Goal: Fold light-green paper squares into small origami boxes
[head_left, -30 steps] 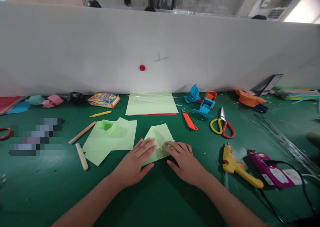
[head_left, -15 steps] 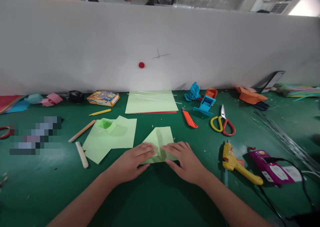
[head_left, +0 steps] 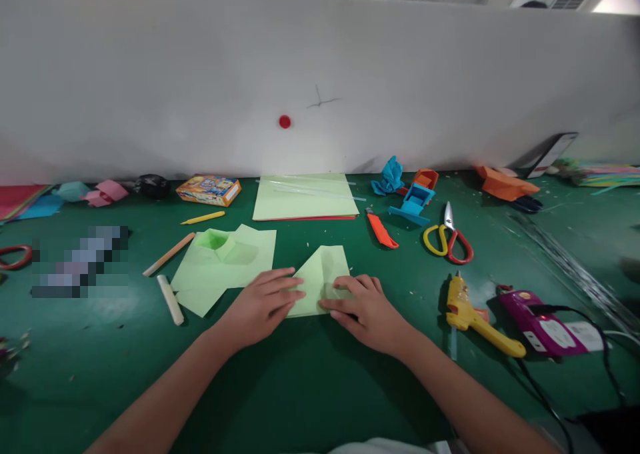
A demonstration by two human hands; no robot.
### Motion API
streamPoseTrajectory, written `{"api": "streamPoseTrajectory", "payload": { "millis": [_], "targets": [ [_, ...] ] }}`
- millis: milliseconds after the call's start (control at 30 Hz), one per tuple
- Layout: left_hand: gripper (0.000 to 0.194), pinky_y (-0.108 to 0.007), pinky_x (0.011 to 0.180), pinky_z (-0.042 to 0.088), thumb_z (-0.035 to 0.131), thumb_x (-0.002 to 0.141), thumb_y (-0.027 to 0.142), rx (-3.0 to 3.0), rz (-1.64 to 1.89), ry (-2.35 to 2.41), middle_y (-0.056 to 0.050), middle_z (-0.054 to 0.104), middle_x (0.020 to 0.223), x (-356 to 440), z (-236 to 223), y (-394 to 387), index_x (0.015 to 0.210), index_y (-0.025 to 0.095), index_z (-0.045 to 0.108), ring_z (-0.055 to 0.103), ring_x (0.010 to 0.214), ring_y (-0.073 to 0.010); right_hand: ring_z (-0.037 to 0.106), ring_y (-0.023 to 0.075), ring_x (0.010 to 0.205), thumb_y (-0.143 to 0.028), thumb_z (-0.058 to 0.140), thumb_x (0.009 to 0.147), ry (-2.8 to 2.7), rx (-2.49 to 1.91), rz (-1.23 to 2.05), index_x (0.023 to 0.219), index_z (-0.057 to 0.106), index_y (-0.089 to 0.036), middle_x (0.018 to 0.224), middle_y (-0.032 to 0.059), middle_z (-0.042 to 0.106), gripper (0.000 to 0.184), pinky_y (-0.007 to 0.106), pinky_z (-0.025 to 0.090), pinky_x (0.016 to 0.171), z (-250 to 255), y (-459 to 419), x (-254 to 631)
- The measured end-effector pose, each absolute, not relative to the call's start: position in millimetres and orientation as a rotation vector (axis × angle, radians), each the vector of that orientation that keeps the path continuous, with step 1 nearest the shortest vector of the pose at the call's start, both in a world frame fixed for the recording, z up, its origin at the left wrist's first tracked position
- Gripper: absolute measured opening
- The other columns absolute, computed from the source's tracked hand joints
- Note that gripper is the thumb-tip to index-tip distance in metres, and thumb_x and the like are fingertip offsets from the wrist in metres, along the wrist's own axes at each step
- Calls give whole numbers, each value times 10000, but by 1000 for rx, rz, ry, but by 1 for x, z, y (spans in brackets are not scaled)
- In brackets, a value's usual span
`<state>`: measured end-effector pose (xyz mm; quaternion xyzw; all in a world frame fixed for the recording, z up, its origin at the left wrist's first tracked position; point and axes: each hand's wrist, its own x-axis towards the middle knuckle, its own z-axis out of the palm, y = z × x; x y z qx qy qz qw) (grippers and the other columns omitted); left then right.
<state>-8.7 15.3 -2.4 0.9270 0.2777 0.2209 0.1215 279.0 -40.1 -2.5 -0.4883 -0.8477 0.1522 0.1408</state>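
Observation:
A folded sheet of light green paper lies on the green table between my hands, one corner pointing away and a crease down its middle. My left hand rests at its left edge, fingers stretched out and slightly apart, their tips touching the paper. From the other side my right hand presses its fingertips onto the paper's lower right part, fingers bent a little and not closed round anything. Beyond my left hand, a small green folded paper box sits on flat green paper sheets.
A paper stack lies by the white partition. On the right are an orange cutter, scissors, a yellow glue gun and a corded purple device. Wooden sticks and a yellow pencil lie left.
The paper has been turned and folded, its outline now narrower with a near-vertical crease. My left hand has shifted to its edge; my right fingertips now press lower. The view has tilted down slightly.

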Motion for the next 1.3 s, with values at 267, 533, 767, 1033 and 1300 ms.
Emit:
{"api": "streamPoseTrajectory", "payload": {
  "millis": [267, 533, 767, 1033, 1300],
  "targets": [
    [418, -522, 1172, 426, 539, 998, 275, 2710, 528, 928, -15, 539, 1523, -23, -2, 24, 1406, 334, 608, 404, 1478, -275, 483, 296, 1179, -409, 490, 1038, -2449, -1411, 459, 1327, 654, -494, 1420, 36, 549, 344, 495, 386, 978, -5, -39, 283],
    [413, -527, 1159, 427, 527, 1015, 304, 2865, 370, 837, 7, 481, 1568, -28, -2, 30, 1416, 374, 594, 370, 1496, -292, 484, 299, 1168, -413, 497, 1035, -2447, -1400, 470, 1316, 658, -505, 1409, 28, 560, 337, 503, 396, 976, -7, -39, 285],
    [392, -520, 1173, 394, 561, 1015, 382, 2876, 367, 849, 12, 380, 1631, -37, -7, 39, 1405, 410, 598, 347, 1507, -299, 486, 296, 1159, -406, 507, 1033, -2445, -1390, 484, 1303, 664, -509, 1403, 25, 561, 330, 502, 389, 971, -6, -40, 286],
    [396, -511, 1203, 352, 538, 1028, 371, 2837, 375, 877, 10, 361, 1641, -42, -3, 39, 1420, 391, 588, 309, 1525, -284, 482, 296, 1174, -390, 507, 1036, -2437, -1393, 500, 1303, 672, -492, 1405, 34, 554, 330, 503, 388, 978, -5, -40, 286],
    [429, -521, 1204, 331, 570, 1011, 399, 2841, 335, 880, -11, 295, 1672, -53, -4, 45, 1440, 395, 568, 298, 1527, -312, 474, 302, 1187, -406, 497, 1042, -2444, -1393, 502, 1297, 679, -488, 1425, 39, 544, 324, 512, 381, 986, -6, -39, 286]
  ]
}}
